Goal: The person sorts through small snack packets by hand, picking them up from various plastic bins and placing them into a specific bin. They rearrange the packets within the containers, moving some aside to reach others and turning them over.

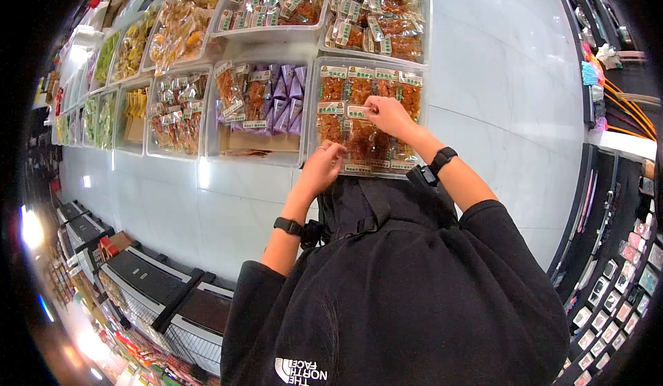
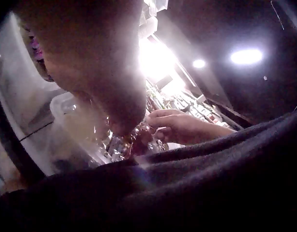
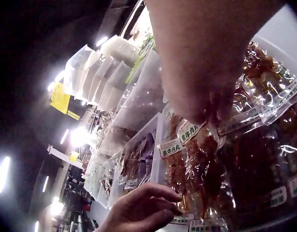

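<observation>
Rows of clear packets of reddish-brown food (image 1: 331,89) with white and green labels lie in a translucent bin (image 1: 312,110) before the person. The right hand (image 1: 392,118) pinches the labelled top of one packet (image 1: 360,137) near the bin's middle. At the bin's near left corner, the left hand (image 1: 323,168) has bent fingers over a packet's lower end; the right wrist view shows this left hand (image 3: 146,205) with thumb and fingers at the packet's bottom edge (image 3: 187,193). Whether it grips is unclear.
Left of this bin stands another bin (image 1: 214,144) with purple packets (image 1: 280,103) and brown ones. More filled bins (image 1: 376,20) stand behind. Shopping carts (image 1: 148,275) are at the lower left, and shelves (image 1: 621,268) of small goods line the right.
</observation>
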`<control>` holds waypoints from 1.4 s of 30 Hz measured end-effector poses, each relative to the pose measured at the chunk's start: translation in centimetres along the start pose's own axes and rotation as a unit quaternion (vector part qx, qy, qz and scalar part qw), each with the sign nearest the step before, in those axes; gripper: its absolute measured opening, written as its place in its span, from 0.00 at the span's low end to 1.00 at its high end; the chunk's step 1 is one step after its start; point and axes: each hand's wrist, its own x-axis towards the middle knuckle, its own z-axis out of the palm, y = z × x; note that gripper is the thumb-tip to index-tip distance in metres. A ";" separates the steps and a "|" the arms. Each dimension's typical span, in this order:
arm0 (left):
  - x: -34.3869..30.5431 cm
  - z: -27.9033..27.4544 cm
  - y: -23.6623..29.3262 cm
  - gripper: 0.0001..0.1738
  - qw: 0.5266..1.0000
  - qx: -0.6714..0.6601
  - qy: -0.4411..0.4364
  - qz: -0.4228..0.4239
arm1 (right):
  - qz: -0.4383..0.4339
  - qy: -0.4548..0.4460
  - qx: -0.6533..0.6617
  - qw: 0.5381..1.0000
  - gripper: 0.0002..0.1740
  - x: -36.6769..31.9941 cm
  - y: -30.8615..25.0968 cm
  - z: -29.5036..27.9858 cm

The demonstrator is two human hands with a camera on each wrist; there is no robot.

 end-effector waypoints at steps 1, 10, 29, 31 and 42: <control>-0.1 -0.2 0.2 0.09 1.000 0.002 0.006 0.008 | 0.006 0.004 0.007 1.000 0.09 0.1 -0.3 0.0; 0.1 -0.3 0.7 0.15 0.991 0.081 -0.045 0.100 | 0.006 0.041 -0.062 0.997 0.05 1.0 -0.1 0.5; 1.1 -5.5 -3.8 0.11 0.978 0.072 0.188 0.056 | -0.013 0.066 -0.128 0.990 0.13 -0.3 -2.2 1.0; 1.8 -8.5 -5.5 0.10 0.946 0.102 0.307 0.001 | -0.034 0.029 -0.122 0.991 0.10 -0.3 -2.7 1.3; 4.4 -15.2 -11.9 0.27 0.870 0.252 0.420 -0.059 | -0.180 -0.060 -0.026 0.982 0.06 5.3 -7.9 6.5</control>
